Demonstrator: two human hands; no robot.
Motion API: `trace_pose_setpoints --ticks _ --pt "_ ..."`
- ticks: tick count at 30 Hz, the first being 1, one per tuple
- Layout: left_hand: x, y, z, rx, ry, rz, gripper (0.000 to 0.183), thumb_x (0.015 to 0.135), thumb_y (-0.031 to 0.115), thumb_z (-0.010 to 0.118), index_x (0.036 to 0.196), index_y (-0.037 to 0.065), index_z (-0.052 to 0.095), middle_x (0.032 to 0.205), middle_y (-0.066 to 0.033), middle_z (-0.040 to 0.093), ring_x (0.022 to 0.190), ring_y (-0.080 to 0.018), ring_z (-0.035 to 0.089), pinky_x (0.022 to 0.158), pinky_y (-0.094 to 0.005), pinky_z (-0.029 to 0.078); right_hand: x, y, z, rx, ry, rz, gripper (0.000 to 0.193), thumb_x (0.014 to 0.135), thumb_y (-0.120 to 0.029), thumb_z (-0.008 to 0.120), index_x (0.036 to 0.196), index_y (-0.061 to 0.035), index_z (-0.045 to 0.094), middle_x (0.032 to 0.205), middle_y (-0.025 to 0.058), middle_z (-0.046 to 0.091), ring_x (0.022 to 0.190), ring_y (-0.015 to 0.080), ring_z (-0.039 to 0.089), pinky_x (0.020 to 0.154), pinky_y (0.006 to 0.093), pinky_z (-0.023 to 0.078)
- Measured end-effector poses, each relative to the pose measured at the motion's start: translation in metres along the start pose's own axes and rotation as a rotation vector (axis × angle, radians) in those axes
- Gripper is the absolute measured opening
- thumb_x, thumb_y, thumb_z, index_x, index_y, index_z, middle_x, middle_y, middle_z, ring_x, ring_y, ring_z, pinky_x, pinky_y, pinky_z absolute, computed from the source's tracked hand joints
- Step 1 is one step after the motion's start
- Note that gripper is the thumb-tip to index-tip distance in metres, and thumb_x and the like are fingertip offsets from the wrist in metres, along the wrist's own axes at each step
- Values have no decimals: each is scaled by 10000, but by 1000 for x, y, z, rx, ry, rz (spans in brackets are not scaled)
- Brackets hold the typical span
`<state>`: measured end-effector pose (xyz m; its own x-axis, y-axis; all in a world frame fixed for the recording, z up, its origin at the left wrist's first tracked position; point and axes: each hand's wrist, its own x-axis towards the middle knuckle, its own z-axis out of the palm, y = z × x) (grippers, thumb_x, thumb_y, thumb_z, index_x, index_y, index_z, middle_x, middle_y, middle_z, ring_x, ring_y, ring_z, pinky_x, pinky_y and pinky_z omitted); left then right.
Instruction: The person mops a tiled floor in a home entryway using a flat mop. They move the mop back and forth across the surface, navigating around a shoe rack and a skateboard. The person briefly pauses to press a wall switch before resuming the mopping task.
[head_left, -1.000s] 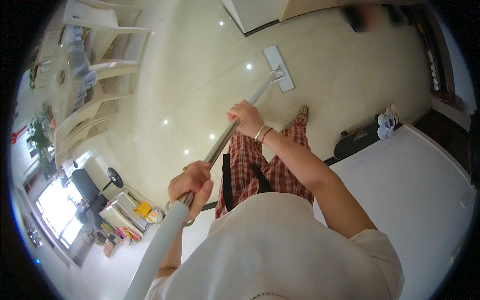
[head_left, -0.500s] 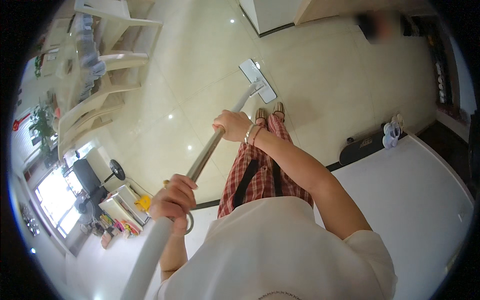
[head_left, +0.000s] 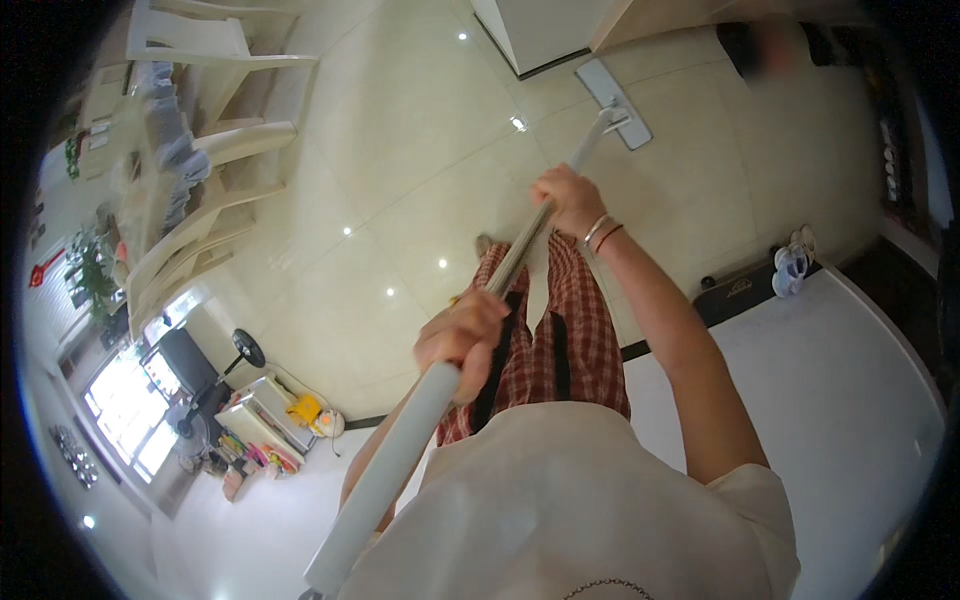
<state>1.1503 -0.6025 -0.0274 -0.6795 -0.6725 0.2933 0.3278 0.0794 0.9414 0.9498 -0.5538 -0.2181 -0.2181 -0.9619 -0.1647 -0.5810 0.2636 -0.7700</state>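
Note:
A flat mop [head_left: 390, 455] with a long white and silver pole slants from my lower left up to the right. My left hand [head_left: 463, 343] is wrapped round the pole just above its thick white grip. Farther along, my right hand [head_left: 568, 200] is closed round the silver and white shaft. The rectangular mop head [head_left: 614, 103] lies flat on the glossy tile floor [head_left: 420, 160], close to the corner of a white cabinet. My legs in red checked trousers [head_left: 590, 340] are below the pole, and one foot partly shows.
White chairs [head_left: 235, 145] and a cloth-covered table stand at the left. A black fan [head_left: 247, 348] and a shelf with toys [head_left: 265, 425] are lower left. To the right lie a dark skateboard [head_left: 737, 288] and light shoes [head_left: 790, 270]. The white cabinet [head_left: 550, 35] stands ahead.
The mop head has slid to the right and farther away across the floor. Both hands have moved right with the pole, and my feet have shifted, the left one now out to the left.

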Motion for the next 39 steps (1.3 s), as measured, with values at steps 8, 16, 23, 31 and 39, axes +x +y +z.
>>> trace_pose_setpoints --ticks 8,16,23,31,39 --pt "15 -25 -70 34 -54 -116 203 887 -49 489 724 54 424 665 -78 488 652 -219 485 806 -466 463 47 11 43 -114 87 99 75 781 -159 623 714 -163 589 762 -8 580 870 256 562 689 396 497" --pt "-75 87 -239 148 89 -306 213 933 49 481 725 90 465 656 -53 508 634 -196 481 847 -474 433 63 -156 209 26 76 -22 105 780 -228 633 685 -187 619 751 -4 592 833 253 568 684 390 478" --pt "-137 204 -334 386 221 -318 266 946 106 506 695 99 417 607 -38 460 610 -174 465 834 -459 440 71 -319 323 162 -297 1 44 770 -194 701 809 -190 682 882 -5 620 984 215 537 767 450 429" --pt "-171 221 -360 313 457 -237 358 972 201 491 660 159 318 524 11 313 569 -137 365 762 -376 374 81 -365 342 54 -511 -142 47 747 -184 666 777 -159 692 828 21 666 958 237 590 716 428 515" --pt "-133 155 -298 219 403 -121 359 965 256 550 666 147 384 508 20 360 509 -140 374 670 -385 404 83 -286 259 -80 -585 -65 152 796 -243 654 806 -105 718 879 120 684 996 284 624 748 456 535"
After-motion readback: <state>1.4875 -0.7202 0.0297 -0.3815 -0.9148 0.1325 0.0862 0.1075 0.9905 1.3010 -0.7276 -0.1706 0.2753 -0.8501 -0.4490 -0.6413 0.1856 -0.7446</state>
